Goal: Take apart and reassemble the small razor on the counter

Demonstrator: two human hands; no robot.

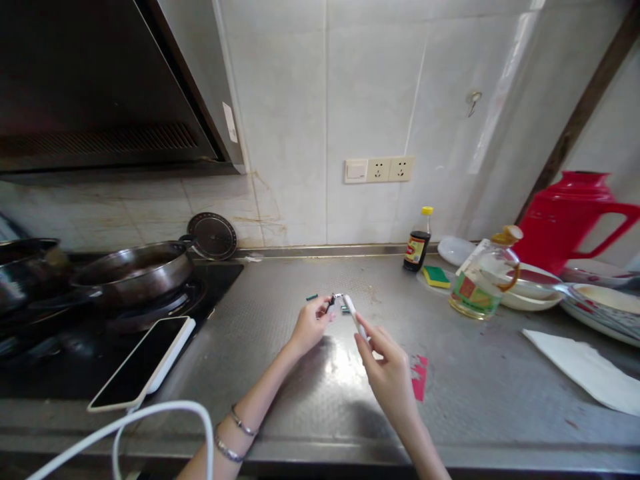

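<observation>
Above the middle of the steel counter, my left hand [311, 325] pinches a small dark piece [331, 304] between thumb and fingertips. My right hand [385, 357] is closed around a slim white rod [356, 319], whose upper end points at that dark piece. A small silvery bit shows between the rod's tip and the dark piece; I cannot tell which one it belongs to. On the counter just beyond my left hand lies a small dark green stick [312, 297]. More small green pieces [345, 309] are partly hidden behind the rod.
A phone [143, 363] lies by the black stove at left, with a steel pan [133, 270] behind. A torn red scrap [419, 377] lies beside my right wrist. At right are a sauce bottle [417, 241], sponge [436, 277], oil jug [483, 277] and red flask [567, 223].
</observation>
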